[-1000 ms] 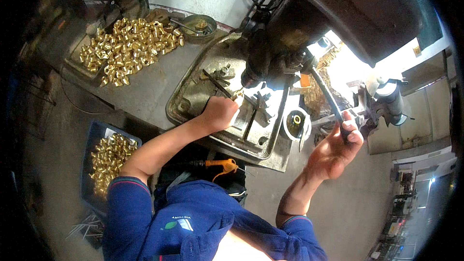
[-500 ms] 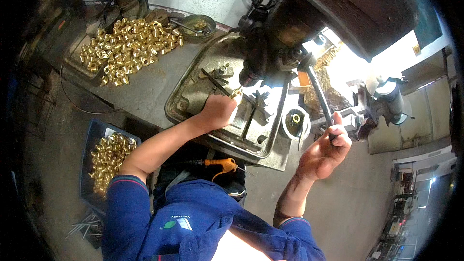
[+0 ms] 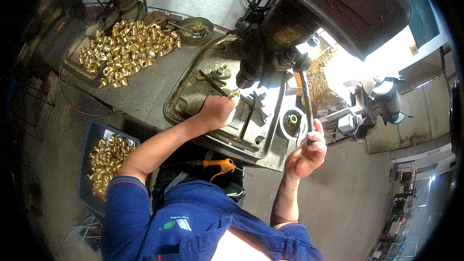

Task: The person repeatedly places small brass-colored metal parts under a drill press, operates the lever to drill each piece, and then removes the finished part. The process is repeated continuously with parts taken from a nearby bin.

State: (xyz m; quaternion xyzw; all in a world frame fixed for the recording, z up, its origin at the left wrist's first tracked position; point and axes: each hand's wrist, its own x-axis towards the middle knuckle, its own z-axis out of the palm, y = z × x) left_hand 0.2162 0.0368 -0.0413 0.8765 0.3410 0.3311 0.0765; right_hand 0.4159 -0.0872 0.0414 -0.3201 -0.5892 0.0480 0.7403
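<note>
My left hand (image 3: 218,111) is closed on a small brass fitting (image 3: 235,95), steadying it over the metal drill press table (image 3: 186,83). Directly above the fitting is the dark drill chuck (image 3: 247,74), with the bit reaching its top; glare hides how deep the bit sits. My right hand (image 3: 307,154) is wrapped round the lower end of the long feed lever (image 3: 306,97), which runs up to the hub of the drill press (image 3: 285,26). Dark clamp bars (image 3: 212,83) lie on the table beside my left hand.
Many brass fittings (image 3: 130,50) are heaped at the back left, near a round dish (image 3: 195,30). More fill a blue bin (image 3: 86,164) low on the left. An orange air gun (image 3: 221,165) hangs at the bench's front edge. A white bowl (image 3: 293,122) stands right of the table.
My right hand has swung the feed lever to the left and slightly down. The left hand stays in nearly the same place with the brass fitting.
</note>
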